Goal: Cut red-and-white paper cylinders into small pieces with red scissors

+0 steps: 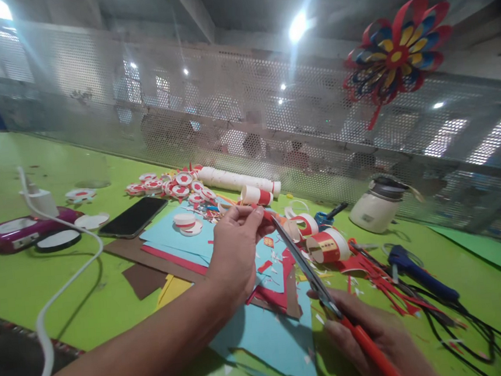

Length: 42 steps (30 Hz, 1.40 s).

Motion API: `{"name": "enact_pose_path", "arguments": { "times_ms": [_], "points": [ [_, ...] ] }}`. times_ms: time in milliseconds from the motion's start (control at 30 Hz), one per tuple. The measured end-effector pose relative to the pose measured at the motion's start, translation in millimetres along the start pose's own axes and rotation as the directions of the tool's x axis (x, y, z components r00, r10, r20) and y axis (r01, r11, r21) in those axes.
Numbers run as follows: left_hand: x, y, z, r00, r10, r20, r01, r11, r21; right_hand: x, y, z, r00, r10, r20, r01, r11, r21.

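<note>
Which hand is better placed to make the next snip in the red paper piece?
Right. The right hand holds the scissors, whose blade tips reach the small red paper piece. The left hand is busy pinching that piece, so it likely just steadies it.

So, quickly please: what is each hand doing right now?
Left hand: closed, pinching a small red paper piece.
Right hand: closed, holding scissors.

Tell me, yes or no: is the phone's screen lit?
No. The phone lies dark-screened on the green table, left of the left hand.
</note>
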<state>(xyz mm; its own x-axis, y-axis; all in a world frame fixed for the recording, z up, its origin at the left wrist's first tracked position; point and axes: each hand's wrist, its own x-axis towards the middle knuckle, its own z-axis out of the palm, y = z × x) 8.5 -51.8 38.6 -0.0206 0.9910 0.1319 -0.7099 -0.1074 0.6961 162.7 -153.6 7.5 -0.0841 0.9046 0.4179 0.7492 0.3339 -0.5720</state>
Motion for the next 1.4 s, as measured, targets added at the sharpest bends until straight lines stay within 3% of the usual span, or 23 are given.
{"name": "enact_pose_path", "arguments": {
  "times_ms": [467,667,1400],
  "points": [
    [1.3,0.3,0.3,1.000,0.000,-0.007,0.000,1.000,-0.014,1.2,-5.3,-0.9,1.000,-0.014,-0.004,0.014,1.000,0.002],
    [1.4,-0.2,0.2,1.000,0.004,-0.031,-0.004,1.000,0.015,1.2,-0.4,0.2,0.997,-0.068,-0.020,0.066,0.995,-0.079],
    [1.6,0.6,-0.6,1.000,-0.004,-0.016,0.004,1.000,0.023,0.2,0.5,2.2,0.998,-0.055,-0.032,0.056,0.998,0.014]
  ]
}}
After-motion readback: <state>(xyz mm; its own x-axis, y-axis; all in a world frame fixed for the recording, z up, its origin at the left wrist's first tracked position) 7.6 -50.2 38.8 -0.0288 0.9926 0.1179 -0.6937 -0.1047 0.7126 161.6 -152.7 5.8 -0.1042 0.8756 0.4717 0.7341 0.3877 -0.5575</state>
